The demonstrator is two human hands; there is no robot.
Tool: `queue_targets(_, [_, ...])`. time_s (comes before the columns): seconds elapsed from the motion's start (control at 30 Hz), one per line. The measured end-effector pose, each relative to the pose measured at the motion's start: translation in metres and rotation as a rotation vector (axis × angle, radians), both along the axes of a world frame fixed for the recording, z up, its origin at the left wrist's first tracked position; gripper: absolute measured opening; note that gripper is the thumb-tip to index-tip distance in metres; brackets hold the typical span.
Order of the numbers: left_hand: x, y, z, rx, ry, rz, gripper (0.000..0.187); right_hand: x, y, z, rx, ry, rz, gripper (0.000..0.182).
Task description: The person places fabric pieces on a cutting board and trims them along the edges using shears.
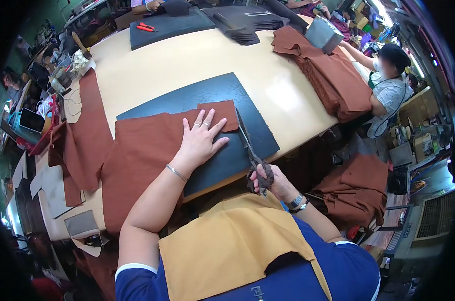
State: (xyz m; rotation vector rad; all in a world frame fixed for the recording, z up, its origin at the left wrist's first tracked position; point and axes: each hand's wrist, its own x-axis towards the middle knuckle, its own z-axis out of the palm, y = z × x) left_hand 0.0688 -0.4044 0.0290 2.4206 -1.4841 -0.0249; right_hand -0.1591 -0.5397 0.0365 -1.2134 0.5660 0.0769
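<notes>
My left hand (201,138) lies flat with its fingers spread on a reddish-brown cloth (147,138). Beneath the cloth is a dark board (252,118) on the pale table. In my right hand (270,181) are large scissors (245,134), their handles wrapped in dark cloth. The scissor blades point away from me, beside the right edge of the cloth's end. Whether the blades touch the cloth, I cannot tell. A yellow cloth (232,241) covers my front.
Brown cloth pieces (333,80) are piled at the right under a grey metal block (324,34), near a co-worker's arm. Red-handled snips (145,27) rest on a far dark board (171,25). A red basket (49,128) stands left. More brown cloth (358,185) hangs lower right.
</notes>
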Motion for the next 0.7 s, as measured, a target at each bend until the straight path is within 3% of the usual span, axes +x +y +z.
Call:
queue_targets(0.33, [0.000,-0.001,-0.002,0.004,-0.009,-0.007,0.061,0.002,0.005,0.006,-0.044,0.029,-0.031,0.027])
queue_targets(0.7, [0.001,-0.001,-0.003,0.015,-0.017,-0.004,0.064,-0.011,0.007,0.016,-0.091,0.061,-0.003,0.029])
